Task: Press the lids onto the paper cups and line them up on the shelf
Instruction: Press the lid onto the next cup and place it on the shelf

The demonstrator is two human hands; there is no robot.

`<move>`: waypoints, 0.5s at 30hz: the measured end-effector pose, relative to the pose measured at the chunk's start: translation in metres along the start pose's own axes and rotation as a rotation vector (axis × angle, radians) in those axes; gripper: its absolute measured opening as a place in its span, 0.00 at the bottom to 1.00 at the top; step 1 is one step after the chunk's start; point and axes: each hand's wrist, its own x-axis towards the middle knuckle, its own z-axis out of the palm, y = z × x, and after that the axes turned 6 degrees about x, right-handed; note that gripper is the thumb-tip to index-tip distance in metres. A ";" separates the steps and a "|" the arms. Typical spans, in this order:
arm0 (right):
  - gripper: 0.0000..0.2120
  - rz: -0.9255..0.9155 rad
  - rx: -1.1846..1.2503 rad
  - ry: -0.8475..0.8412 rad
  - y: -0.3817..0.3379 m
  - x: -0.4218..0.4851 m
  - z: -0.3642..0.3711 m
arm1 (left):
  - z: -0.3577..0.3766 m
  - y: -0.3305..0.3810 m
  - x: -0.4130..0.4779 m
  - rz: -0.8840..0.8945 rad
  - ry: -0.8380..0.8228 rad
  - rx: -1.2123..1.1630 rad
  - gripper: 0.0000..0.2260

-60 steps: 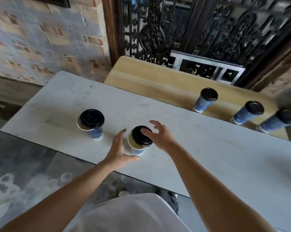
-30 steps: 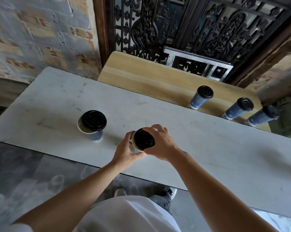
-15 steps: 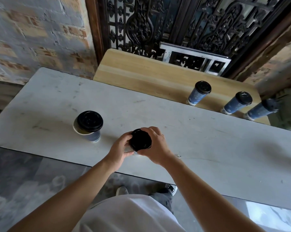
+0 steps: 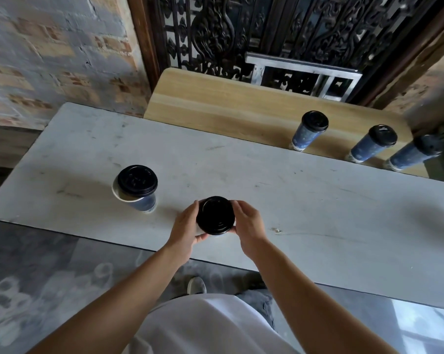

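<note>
A blue paper cup with a black lid (image 4: 215, 215) stands near the front edge of the grey table (image 4: 318, 205). My left hand (image 4: 186, 227) and my right hand (image 4: 249, 226) grip it from either side, fingers curled round the lid's rim; the cup body is mostly hidden under the lid. To the left stands a second blue cup (image 4: 141, 200) whose black lid (image 4: 137, 180) sits askew, leaving part of the cup's mouth showing. Three lidded blue cups (image 4: 309, 131) (image 4: 373, 144) (image 4: 412, 153) stand in a row on the wooden shelf (image 4: 228, 106) behind the table.
A brick wall rises at the left, and a dark ornate iron gate (image 4: 279, 29) with a metal frame (image 4: 302, 72) stands behind the shelf. The shelf's left half is bare wood. My shoe (image 4: 196, 284) shows on the floor below the table's front edge.
My hands closed in on the nearer cup from both sides. Its lid, tilted and off-centre before, now sits square over the cup's mouth. The other cups have not moved.
</note>
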 end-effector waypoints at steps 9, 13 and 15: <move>0.15 0.138 -0.015 -0.112 -0.011 0.003 -0.009 | 0.004 -0.010 0.002 0.330 0.010 0.266 0.17; 0.09 -0.039 -0.248 -0.123 -0.007 0.007 -0.010 | 0.001 -0.018 0.011 0.423 0.073 0.340 0.16; 0.05 -0.112 -0.332 -0.116 -0.004 0.010 -0.014 | 0.000 -0.022 0.013 0.481 0.118 0.394 0.16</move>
